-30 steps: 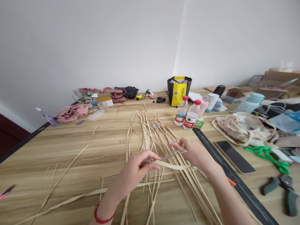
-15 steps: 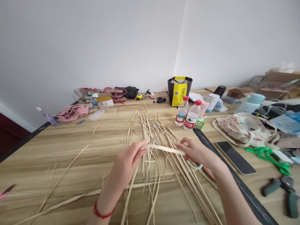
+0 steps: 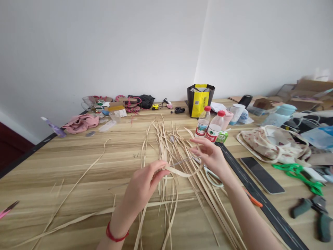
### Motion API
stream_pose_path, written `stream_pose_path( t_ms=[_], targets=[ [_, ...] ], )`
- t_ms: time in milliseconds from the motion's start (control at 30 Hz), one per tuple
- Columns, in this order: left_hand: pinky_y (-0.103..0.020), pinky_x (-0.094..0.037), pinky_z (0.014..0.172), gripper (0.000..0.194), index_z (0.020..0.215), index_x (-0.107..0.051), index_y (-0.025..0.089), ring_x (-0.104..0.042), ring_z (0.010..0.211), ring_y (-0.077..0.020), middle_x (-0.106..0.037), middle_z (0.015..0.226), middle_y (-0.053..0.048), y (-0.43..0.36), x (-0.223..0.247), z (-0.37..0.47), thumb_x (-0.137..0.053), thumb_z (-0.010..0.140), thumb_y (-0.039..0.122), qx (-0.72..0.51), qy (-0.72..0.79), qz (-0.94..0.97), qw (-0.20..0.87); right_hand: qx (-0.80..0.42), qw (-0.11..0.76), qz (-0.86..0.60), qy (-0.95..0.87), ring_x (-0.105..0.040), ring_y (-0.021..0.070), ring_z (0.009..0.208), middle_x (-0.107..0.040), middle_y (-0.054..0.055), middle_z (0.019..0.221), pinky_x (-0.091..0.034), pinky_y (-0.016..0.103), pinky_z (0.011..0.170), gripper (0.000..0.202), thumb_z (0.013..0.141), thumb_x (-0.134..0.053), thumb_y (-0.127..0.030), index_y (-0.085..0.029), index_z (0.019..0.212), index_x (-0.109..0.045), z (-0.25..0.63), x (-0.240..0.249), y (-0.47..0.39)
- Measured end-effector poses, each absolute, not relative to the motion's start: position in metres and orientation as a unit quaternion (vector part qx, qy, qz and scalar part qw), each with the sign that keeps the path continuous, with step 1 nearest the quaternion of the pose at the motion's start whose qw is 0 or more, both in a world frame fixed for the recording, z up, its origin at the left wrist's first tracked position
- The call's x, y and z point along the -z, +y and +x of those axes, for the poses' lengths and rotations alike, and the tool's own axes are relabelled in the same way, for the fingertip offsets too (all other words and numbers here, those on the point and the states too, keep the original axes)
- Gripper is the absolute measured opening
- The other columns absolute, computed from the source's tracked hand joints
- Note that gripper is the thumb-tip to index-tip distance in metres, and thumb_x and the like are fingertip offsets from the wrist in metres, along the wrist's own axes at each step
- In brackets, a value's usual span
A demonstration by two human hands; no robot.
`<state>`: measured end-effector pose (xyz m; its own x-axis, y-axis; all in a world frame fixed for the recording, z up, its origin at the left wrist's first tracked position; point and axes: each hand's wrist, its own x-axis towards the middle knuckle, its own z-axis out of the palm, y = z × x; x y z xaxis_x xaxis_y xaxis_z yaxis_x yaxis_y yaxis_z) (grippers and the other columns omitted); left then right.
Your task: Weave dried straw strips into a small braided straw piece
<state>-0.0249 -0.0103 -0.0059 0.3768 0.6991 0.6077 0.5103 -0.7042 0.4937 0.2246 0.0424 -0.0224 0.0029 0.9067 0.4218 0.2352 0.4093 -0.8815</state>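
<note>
The flat, pale tan strip, apparently plant fibre (image 3: 179, 173), spanned almost straight between the hands half a second ago; now it bows downward, so its tension has probably eased. Above the worktop (image 3: 85, 194) at mid-frame, its long axis runs rightward, curling up at the right. Fingers of the left hand (image 3: 144, 178) pinch it beside a thin grey rod (image 3: 182, 161) slanting upper-right; the right hand's (image 3: 211, 156) fingers are part-curled, their grip unclear.

L hand (image 3: 144, 180) – w/ red wristband (image 3: 116, 239)
</note>
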Motion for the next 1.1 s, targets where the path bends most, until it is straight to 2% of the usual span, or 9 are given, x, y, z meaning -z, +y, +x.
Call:
stream_pose_path(
  t_ms=[67, 167, 267, 367, 567, 733, 867, 1000, 1100],
  targets=[
    [-0.026, -0.054, 0.074, 0.023, 0.115, -0.049, 0.025, -0.070, 0.085, -0.0147, -0.072, 0.099, -0.002, -0.012, 0.005, -0.026, -0.053, 0.092, 0.019, -0.400, 0.356, 0.837, 0.112, -0.263, 0.589, -0.442, -0.624, -0.065, 0.0228, 0.092, -0.071, 0.008, 0.098, -0.052, 0.036, 0.080, 0.015, 0.080, -0.067, -0.031, -0.021, 0.089, -0.072, 0.224, 0.020, 0.041],
    [-0.025, -0.053, 0.075, 0.022, 0.116, -0.048, 0.025, -0.070, 0.083, -0.0138, -0.073, 0.098, -0.001, -0.014, 0.002, -0.026, -0.051, 0.094, 0.021, -0.376, 0.342, 0.853, 0.118, -0.269, 0.627, -0.435, -0.588, -0.066, 0.0207, 0.079, -0.074, 0.006, 0.088, -0.054, 0.035, 0.074, 0.012, 0.080, -0.068, -0.029, -0.022, 0.088, -0.072, 0.224, 0.016, 0.036],
    [-0.026, -0.051, 0.076, 0.021, 0.115, -0.047, 0.025, -0.070, 0.083, -0.0134, -0.073, 0.097, 0.000, -0.014, 0.001, -0.025, -0.049, 0.094, 0.023, -0.366, 0.335, 0.860, 0.118, -0.313, 0.622, -0.401, -0.595, -0.061, 0.0134, 0.059, -0.070, 0.006, 0.106, -0.053, 0.031, 0.059, 0.025, 0.079, -0.069, -0.027, -0.026, 0.104, -0.069, 0.225, 0.011, 0.032],
    [-0.024, -0.050, 0.072, 0.017, 0.112, -0.049, 0.025, -0.069, 0.079, -0.0123, -0.072, 0.094, 0.001, -0.013, -0.001, -0.024, -0.050, 0.094, 0.023, -0.345, 0.355, 0.853, 0.165, -0.329, 0.595, -0.369, -0.634, -0.062, 0.0124, 0.062, -0.061, 0.007, 0.123, -0.054, 0.031, 0.060, 0.032, 0.079, -0.069, -0.026, -0.029, 0.111, -0.067, 0.226, 0.009, 0.031],
    [-0.024, -0.048, 0.064, 0.012, 0.101, -0.055, 0.023, -0.064, 0.067, -0.0125, -0.066, 0.074, 0.003, -0.009, -0.004, -0.019, -0.045, 0.095, 0.027, -0.307, 0.413, 0.815, 0.266, -0.304, 0.602, -0.380, -0.633, -0.065, 0.0214, 0.084, -0.072, 0.004, 0.082, -0.054, 0.036, 0.079, 0.004, 0.075, -0.073, -0.026, -0.023, 0.078, -0.072, 0.222, 0.014, 0.033],
    [-0.026, -0.046, 0.064, 0.009, 0.101, -0.047, 0.023, -0.062, 0.066, -0.0136, -0.063, 0.075, 0.003, -0.006, 0.000, -0.019, -0.042, 0.095, 0.028, -0.306, 0.441, 0.795, 0.284, -0.318, 0.568, -0.376, -0.659, -0.064, 0.0188, 0.077, -0.070, 0.008, 0.104, -0.054, 0.033, 0.066, 0.020, 0.080, -0.068, -0.028, -0.024, 0.100, -0.070, 0.221, 0.012, 0.030],
    [-0.026, -0.045, 0.060, 0.005, 0.097, -0.036, 0.024, -0.059, 0.063, -0.0129, -0.065, 0.086, 0.000, -0.006, 0.004, -0.022, -0.039, 0.096, 0.028, -0.325, 0.460, 0.772, 0.293, -0.263, 0.555, -0.378, -0.693, -0.063, 0.0239, 0.095, -0.071, 0.008, 0.099, -0.052, 0.037, 0.078, 0.015, 0.081, -0.066, -0.028, -0.025, 0.094, -0.073, 0.218, 0.010, 0.029],
    [-0.027, -0.045, 0.068, 0.008, 0.094, -0.040, 0.024, -0.060, 0.073, -0.0142, -0.064, 0.089, -0.001, -0.006, 0.001, -0.024, -0.033, 0.096, 0.022, -0.303, 0.423, 0.810, 0.271, -0.253, 0.574, -0.407, -0.664, -0.064, 0.0200, 0.077, -0.071, 0.006, 0.086, -0.054, 0.035, 0.072, 0.010, 0.080, -0.067, -0.028, -0.024, 0.087, -0.072, 0.214, 0.014, 0.032],
    [-0.027, -0.042, 0.063, 0.016, 0.095, -0.045, 0.023, -0.056, 0.064, -0.0132, -0.062, 0.083, 0.000, -0.006, -0.003, -0.023, -0.030, 0.097, 0.021, -0.276, 0.410, 0.830, 0.258, -0.283, 0.554, -0.393, -0.677, -0.061, 0.0144, 0.068, -0.064, 0.008, 0.111, -0.054, 0.030, 0.063, 0.025, 0.082, -0.065, -0.028, -0.025, 0.107, -0.069, 0.213, 0.018, 0.032]
  ],
)
